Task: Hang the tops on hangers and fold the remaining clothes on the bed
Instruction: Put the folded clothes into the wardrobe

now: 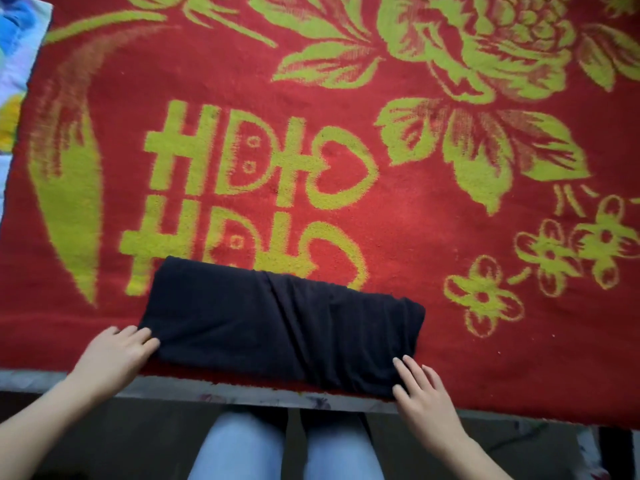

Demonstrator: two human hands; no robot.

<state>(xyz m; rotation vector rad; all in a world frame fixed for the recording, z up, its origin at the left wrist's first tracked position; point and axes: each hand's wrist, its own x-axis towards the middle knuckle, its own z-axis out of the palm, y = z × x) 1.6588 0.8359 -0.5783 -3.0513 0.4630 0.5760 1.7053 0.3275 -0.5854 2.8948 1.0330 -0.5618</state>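
The folded black garment (277,327) lies as a long slanted bundle on the red floral blanket (433,209), its near-right corner almost at the grey bed edge (221,391). Both hands bracket it, likely to square the fold: the left hand (114,355) sets relaxed, nearly straight fingers against the left end (whether the tips slip under the cloth is hard to tell), while the right hand (427,393) rests flat-fingered on the near-right corner, gripping nothing. Bare blanket stretches beyond and rightward for another fold; toward the person there is little margin.

Red floral blanket (415,220), dark floor (138,445).
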